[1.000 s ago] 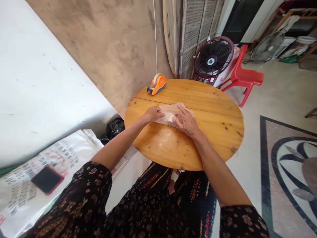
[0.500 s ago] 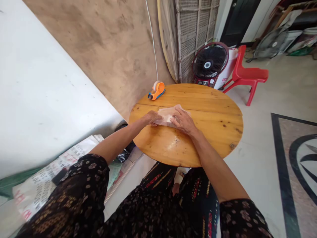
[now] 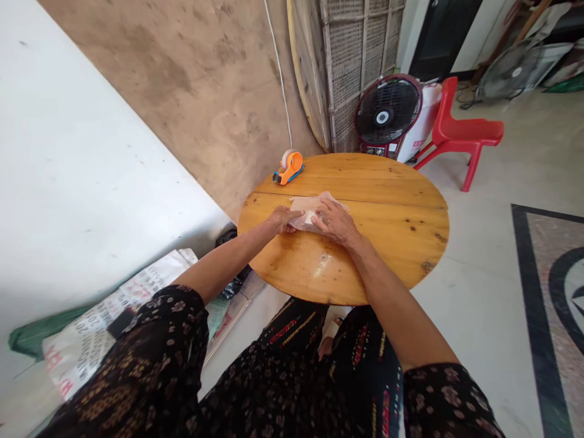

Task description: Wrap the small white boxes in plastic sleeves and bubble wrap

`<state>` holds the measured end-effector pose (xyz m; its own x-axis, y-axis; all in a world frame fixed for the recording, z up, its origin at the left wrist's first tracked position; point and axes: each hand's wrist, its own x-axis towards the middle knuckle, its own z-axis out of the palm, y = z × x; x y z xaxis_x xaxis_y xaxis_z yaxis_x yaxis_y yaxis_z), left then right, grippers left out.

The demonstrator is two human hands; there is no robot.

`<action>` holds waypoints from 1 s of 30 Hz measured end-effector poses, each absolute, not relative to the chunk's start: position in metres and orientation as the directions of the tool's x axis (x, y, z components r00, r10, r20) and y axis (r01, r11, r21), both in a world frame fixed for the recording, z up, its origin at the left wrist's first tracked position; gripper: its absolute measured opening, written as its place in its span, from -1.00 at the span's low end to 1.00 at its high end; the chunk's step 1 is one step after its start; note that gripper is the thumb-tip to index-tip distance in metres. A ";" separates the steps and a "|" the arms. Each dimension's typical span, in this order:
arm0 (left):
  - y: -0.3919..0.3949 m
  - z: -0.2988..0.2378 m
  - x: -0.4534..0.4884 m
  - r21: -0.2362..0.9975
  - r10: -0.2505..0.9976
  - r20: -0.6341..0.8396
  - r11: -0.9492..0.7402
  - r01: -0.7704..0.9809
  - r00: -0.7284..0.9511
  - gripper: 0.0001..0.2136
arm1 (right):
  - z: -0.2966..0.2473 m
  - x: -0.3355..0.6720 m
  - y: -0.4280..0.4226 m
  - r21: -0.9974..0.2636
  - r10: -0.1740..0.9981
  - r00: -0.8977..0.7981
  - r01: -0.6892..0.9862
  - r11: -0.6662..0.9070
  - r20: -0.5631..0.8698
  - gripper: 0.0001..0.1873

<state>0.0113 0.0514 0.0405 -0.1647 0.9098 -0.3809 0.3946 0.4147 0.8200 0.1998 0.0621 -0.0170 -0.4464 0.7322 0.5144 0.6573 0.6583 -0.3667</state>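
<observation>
A thin, pale, see-through plastic packet lies on a round wooden table. My left hand pinches the packet's near left edge with curled fingers. My right hand lies on top of the packet's right part, fingers bent and pressing it to the wood. The two hands nearly touch over the packet. An orange tape dispenser stands at the table's far left rim, beyond both hands.
A black and red floor fan and a red plastic chair stand behind the table. A wicker screen leans on the wall. A printed white sack and black bag lie on the floor at left.
Both hands have drawn closer together over the packet, folding it smaller. The camera has shifted a little, so the table sits slightly further right and lower in view.
</observation>
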 end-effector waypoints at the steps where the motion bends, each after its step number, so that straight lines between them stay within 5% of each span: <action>1: 0.052 0.041 0.012 0.821 0.911 -0.382 0.411 0.396 -0.153 -0.64 | -0.017 0.200 0.062 -0.364 0.729 -0.447 0.656 0.661 0.518 -0.71; 9: 0.055 0.047 0.032 0.846 0.906 -0.368 0.419 0.330 -0.207 -0.94 | -0.016 0.200 0.063 -0.355 0.725 -0.467 0.653 0.669 0.506 -0.76; 30: 0.059 0.059 0.049 0.832 0.964 -0.244 0.263 0.488 -0.104 -0.79 | -0.015 0.199 0.065 -0.386 0.734 -0.479 0.637 0.668 0.481 -0.73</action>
